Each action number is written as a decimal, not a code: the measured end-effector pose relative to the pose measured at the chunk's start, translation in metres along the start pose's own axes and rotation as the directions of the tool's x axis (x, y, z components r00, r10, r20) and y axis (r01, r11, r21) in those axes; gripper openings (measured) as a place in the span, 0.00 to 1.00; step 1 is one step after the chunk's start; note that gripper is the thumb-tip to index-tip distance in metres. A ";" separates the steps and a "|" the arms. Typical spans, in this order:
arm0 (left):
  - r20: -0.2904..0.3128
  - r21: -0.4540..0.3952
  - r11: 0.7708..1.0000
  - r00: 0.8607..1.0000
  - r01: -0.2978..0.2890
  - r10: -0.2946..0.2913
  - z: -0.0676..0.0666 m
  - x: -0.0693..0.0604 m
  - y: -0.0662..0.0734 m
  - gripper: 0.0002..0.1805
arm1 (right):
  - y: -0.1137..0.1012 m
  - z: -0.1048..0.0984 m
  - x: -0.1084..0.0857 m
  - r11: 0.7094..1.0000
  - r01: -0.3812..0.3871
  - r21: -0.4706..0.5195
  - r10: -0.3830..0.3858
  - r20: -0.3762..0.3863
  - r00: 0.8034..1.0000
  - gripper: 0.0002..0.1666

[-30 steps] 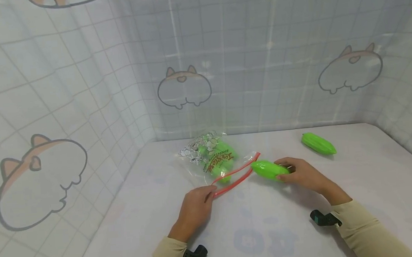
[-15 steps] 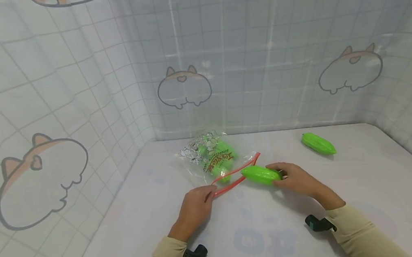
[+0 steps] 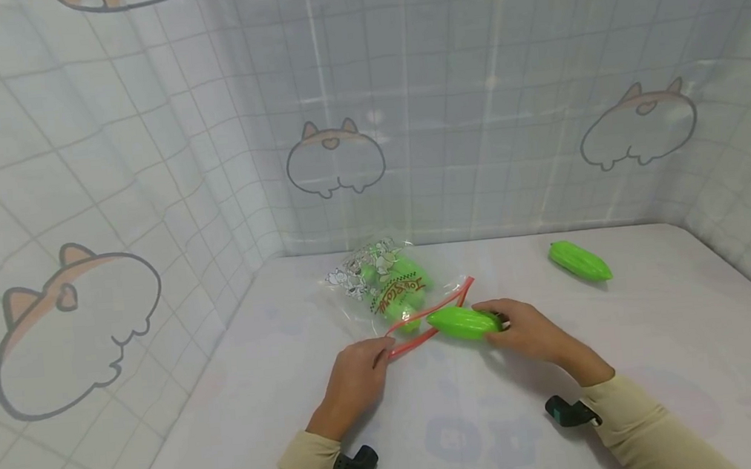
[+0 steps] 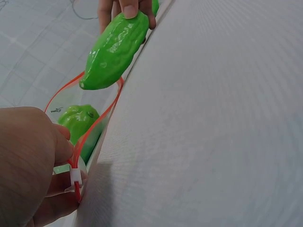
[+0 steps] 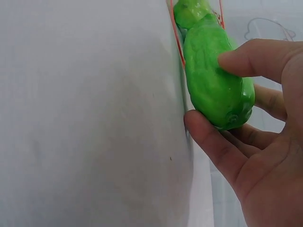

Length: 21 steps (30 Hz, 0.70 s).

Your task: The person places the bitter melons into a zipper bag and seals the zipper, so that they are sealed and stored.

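My left hand pinches the near corner of a clear zip bag by its red zip edge. A white slider shows by those fingers in the left wrist view. The bag's mouth gapes toward the right, and pale green toy vegetables lie inside, partly behind printing. My right hand holds a glossy green toy bitter melon by its blunt end, thumb on one side and fingers on the other. Its pointed end is at the bag's mouth, over the red edge in the head view.
Another green toy bitter melon lies at the back right of the white-covered table. Gridded curtains with cartoon dog drawings stand along the back and sides.
My right hand has moved left with the bitter melon, bringing its tip from the bag's right corner to the middle of the mouth. The left hand and bag have stayed put.
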<state>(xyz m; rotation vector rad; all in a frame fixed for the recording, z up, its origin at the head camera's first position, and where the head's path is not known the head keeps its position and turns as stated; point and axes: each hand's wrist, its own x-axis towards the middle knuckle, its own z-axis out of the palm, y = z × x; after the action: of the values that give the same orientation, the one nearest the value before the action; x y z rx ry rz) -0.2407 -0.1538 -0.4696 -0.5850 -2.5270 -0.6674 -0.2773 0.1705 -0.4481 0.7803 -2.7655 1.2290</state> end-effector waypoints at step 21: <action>0.009 -0.003 1.000 1.000 0.001 -0.001 0.003 0.000 -0.004 0.11 | -0.005 0.012 0.007 0.999 0.013 -0.045 -0.014 -0.021 1.000 0.31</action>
<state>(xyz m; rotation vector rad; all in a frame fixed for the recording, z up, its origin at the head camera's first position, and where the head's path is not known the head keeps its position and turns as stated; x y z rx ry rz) -0.2435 -0.1550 -0.4731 -0.5895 -2.5355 -0.6702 -0.2786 0.1562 -0.4514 0.7758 -2.7562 1.1623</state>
